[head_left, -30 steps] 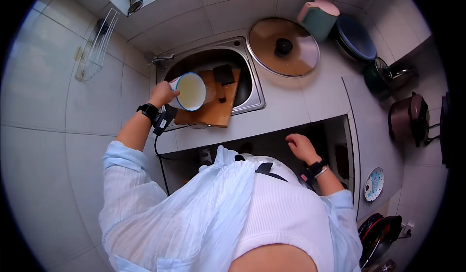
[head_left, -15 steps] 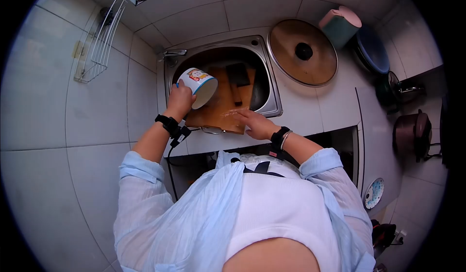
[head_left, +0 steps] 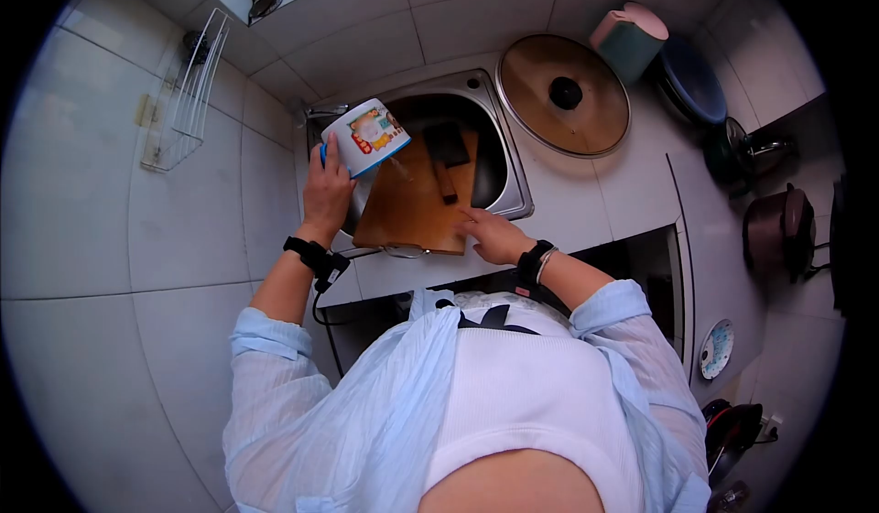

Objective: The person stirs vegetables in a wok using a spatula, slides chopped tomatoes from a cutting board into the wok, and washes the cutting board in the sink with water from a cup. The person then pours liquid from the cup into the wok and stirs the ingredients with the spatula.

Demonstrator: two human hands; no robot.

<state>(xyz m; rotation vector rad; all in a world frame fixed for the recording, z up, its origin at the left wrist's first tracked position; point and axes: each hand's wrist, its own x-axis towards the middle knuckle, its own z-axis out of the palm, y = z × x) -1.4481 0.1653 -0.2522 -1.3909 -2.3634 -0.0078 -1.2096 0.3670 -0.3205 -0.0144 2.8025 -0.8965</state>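
My left hand (head_left: 326, 189) is closed around the blue rim of a white paper tub (head_left: 368, 138) with a colourful printed label. The tub is tipped over the sink, its mouth turned down, and a thin stream of water seems to fall from it. Below it a wooden cutting board (head_left: 403, 211) slants across the sink, its front end with a metal handle (head_left: 406, 252) lying over the near rim. On the board rests a cleaver (head_left: 447, 146) with a dark blade and a wooden handle. My right hand (head_left: 497, 237) touches the board's right edge, fingers apart and slightly bent.
The steel sink (head_left: 515, 170) is set into a white tiled counter (head_left: 558, 197). A big glass lid (head_left: 595, 115) lies to its right, near a pink and green jug (head_left: 630, 42) and a blue basin (head_left: 693, 78). Further right is a brown pot (head_left: 776, 225). A wire rack (head_left: 189, 92) hangs at left.
The tub has been tipped over further and raised slightly, so its label now faces me. My right hand has drawn back from the board's surface to its right edge.
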